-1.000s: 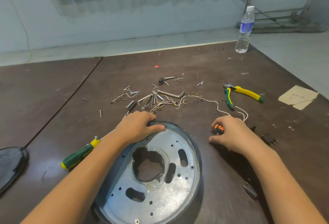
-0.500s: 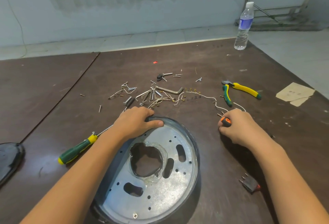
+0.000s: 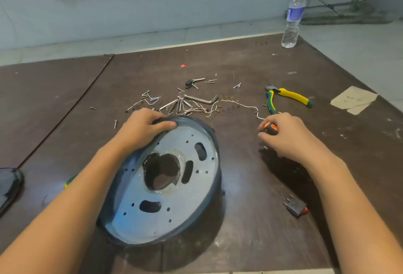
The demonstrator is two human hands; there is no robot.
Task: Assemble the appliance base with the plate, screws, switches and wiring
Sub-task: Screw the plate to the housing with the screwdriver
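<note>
One round base (image 3: 218,164) with one metal plate (image 3: 192,197), tipped up on the desk (image 3: 261,236), far rim held in curled left grip (image 3: 141,129). Right grip (image 3: 287,136) pinching one orange-black part (image 3: 270,128). One loose switch (image 3: 295,207) nearby.

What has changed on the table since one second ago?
The left hand still grips the far rim of the base, which seems to have tipped slightly. The right hand, still holding the orange handle, moved toward the wire. Pliers, screws and bottle stayed.
</note>
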